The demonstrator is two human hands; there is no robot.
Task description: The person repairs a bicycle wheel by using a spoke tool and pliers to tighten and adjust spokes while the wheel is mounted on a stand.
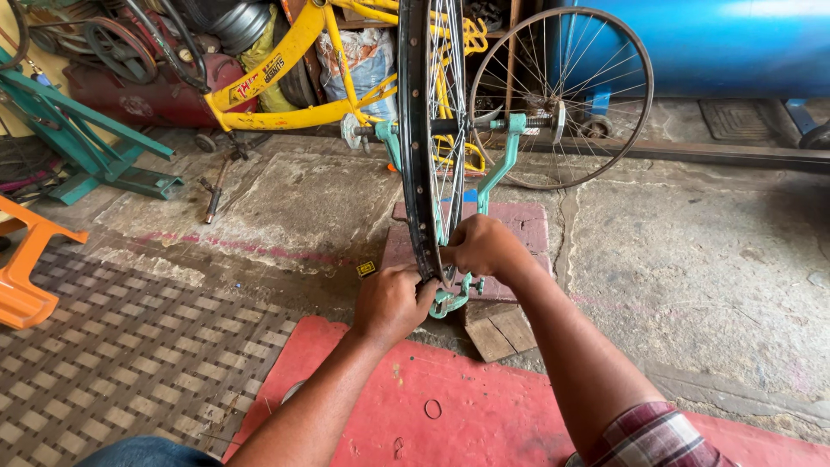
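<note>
A spoked bicycle wheel with a dark rim [413, 138] stands upright in a teal truing stand [500, 164] in front of me. My left hand [391, 303] is closed against the bottom of the rim on its left side. My right hand [480, 245] is closed at the rim's lower right, fingers among the spokes; whether a small tool is in it is hidden. The stand's base rests on a reddish slab [523, 227].
A second bare wheel [566, 95] leans behind the stand. A yellow bicycle frame [285, 78] lies at the back left, beside a teal metal stand [86, 147]. An orange plastic stool [26, 259] is at left. A red mat [450, 406] with a small ring [432, 408] lies under my arms.
</note>
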